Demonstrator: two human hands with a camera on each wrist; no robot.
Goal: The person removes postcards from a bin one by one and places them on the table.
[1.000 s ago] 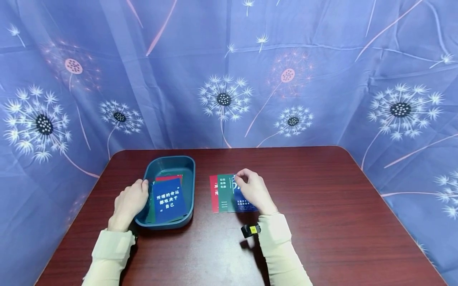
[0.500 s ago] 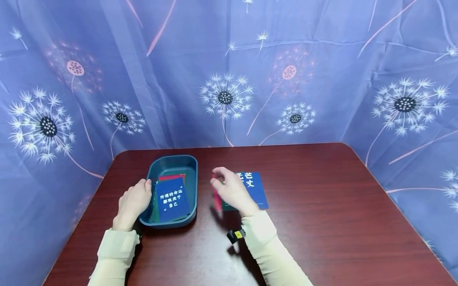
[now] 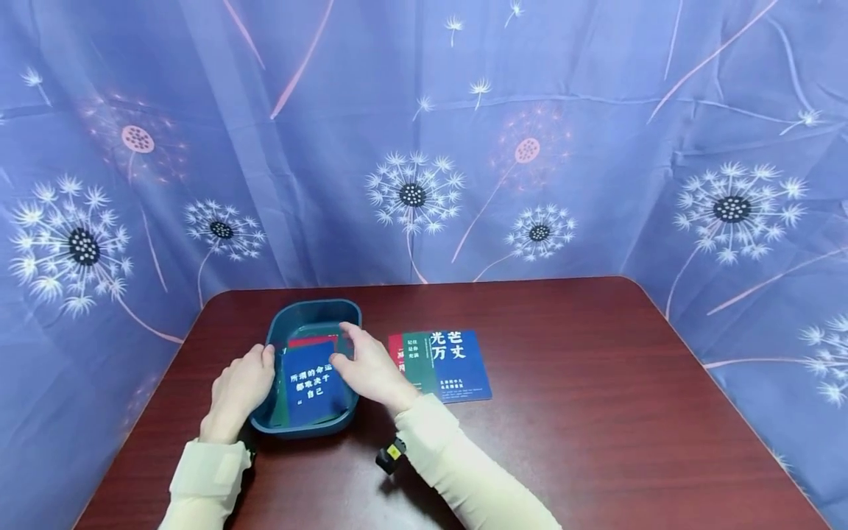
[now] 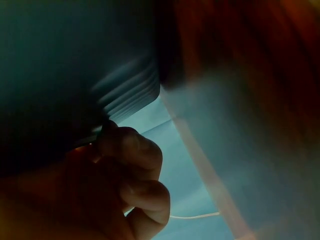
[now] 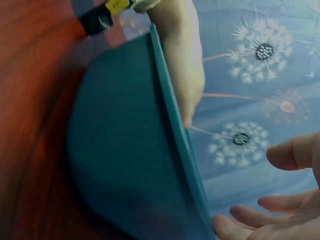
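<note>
On the left of the table stands a dark teal plastic basin (image 3: 316,430), cards inside it. A blue card (image 3: 311,390) with white Chinese characters lies on top there, over a red card (image 3: 311,341) and a green one. My left hand (image 3: 238,390) grips the basin's left rim; the left wrist view shows its curled fingers (image 4: 135,150) at the ribbed edge. My right hand (image 3: 374,368) hovers over the basin's right rim, thumb and fingers spread apart. The right wrist view shows nothing between that thumb (image 5: 295,152) and the fingers.
Right of the basin, a red card (image 3: 395,344), a green card (image 3: 417,361) and a blue card (image 3: 460,368) lie overlapping in a row. A blue dandelion-print cloth (image 3: 318,147) hangs behind the brown wooden table (image 3: 583,412).
My right hand has moved left, from the row of cards to the basin's right side, uncovering the blue card. The left hand has stayed on the basin's left rim.
</note>
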